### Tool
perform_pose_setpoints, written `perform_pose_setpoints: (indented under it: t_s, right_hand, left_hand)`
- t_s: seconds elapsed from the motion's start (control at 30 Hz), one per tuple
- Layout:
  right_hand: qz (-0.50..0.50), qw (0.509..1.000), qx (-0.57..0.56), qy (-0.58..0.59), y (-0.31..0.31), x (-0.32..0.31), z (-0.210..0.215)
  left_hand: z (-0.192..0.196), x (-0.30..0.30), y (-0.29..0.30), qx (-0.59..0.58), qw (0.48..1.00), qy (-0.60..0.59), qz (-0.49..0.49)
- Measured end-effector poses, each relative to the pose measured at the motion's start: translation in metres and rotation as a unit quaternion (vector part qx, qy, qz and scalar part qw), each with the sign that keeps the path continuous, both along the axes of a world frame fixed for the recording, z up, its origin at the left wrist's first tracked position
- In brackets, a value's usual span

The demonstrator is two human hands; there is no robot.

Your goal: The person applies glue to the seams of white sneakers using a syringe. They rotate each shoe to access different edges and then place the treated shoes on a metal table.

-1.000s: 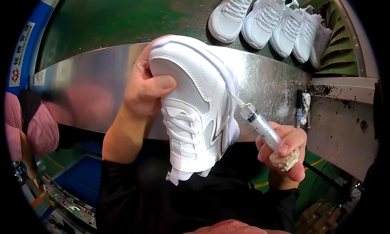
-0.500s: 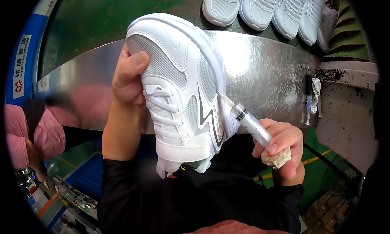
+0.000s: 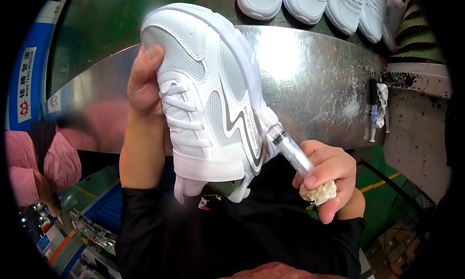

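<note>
1. The left hand (image 3: pixel 145 85) wraps the white mesh sneaker (image 3: pixel 208 100), held up before the metal conveyor wall (image 3: pixel 315 75); it looks light and soft, best gripped at the firm sole.
2. The right hand (image 3: pixel 329 175) pinches a clear plastic syringe (image 3: pixel 290 150) and a crumpled rag (image 3: pixel 317 193); the tip touches the sneaker's side.

Curved shiny metal guard (image 3: pixel 315 70) edges a green conveyor belt (image 3: pixel 97 27). More white shoes (image 3: pixel 315 3) sit on it. Green floor (image 3: pixel 387 192) with yellow line below.

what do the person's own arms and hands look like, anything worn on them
Both hands are bare: no gloves, rings or watch show on the left hand or the right hand. The fingers have short, plain nails. The left forearm is uncovered up to a black sleeve pushed back well above the wrist. On the right arm the black sleeve ends just past the wrist. No markings show on the sleeves.
</note>
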State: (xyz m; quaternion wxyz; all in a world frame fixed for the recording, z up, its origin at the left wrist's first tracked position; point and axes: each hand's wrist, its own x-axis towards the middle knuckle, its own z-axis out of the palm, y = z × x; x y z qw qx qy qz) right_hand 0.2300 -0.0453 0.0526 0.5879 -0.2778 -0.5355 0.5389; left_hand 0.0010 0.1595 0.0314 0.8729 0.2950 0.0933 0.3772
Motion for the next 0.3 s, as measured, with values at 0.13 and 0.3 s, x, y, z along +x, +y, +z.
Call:
perform_pose_setpoints:
  t_s: [0.13,0.3]
  right_hand:
    - [0.003,1.0,-0.005,-0.012,-0.01,0.002,-0.003]
    - [-0.005,1.0,-0.022,-0.007,-0.027,0.001,-0.008]
  left_hand:
    - [-0.011,-0.002,0.003,0.003,1.0,0.025,0.008]
    - [-0.017,-0.001,0.006,-0.059,0.998,-0.004,-0.017]
